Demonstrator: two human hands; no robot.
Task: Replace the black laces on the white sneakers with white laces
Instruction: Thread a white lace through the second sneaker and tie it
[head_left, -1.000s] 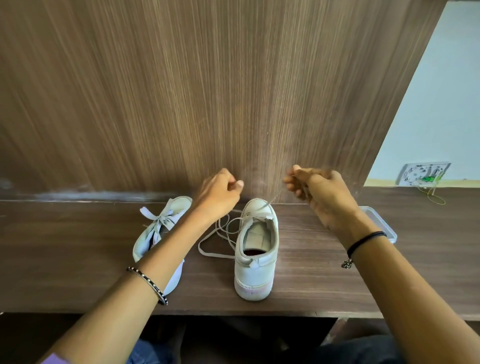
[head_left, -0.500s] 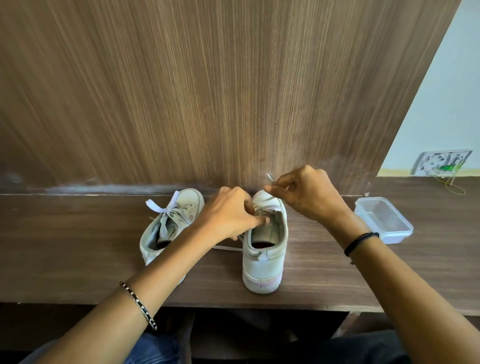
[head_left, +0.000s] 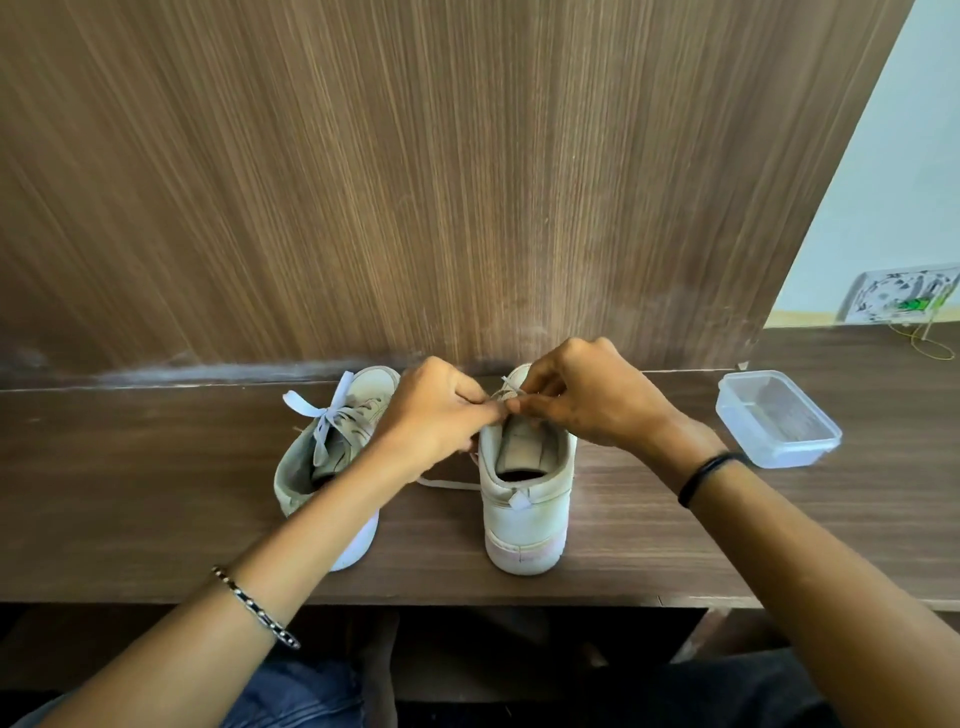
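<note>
both hands curl tight over the right sneaker: left hand and right hand each pinch the white lace, fingertips touching.

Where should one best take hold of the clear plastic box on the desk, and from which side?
Grip the clear plastic box across its two long walls, just under the rim, coming from above. It stands upright, open and lidless, apart from the right sneaker, so nothing blocks that way. I think the right hand, now pinching the lace, is nearer.
</note>
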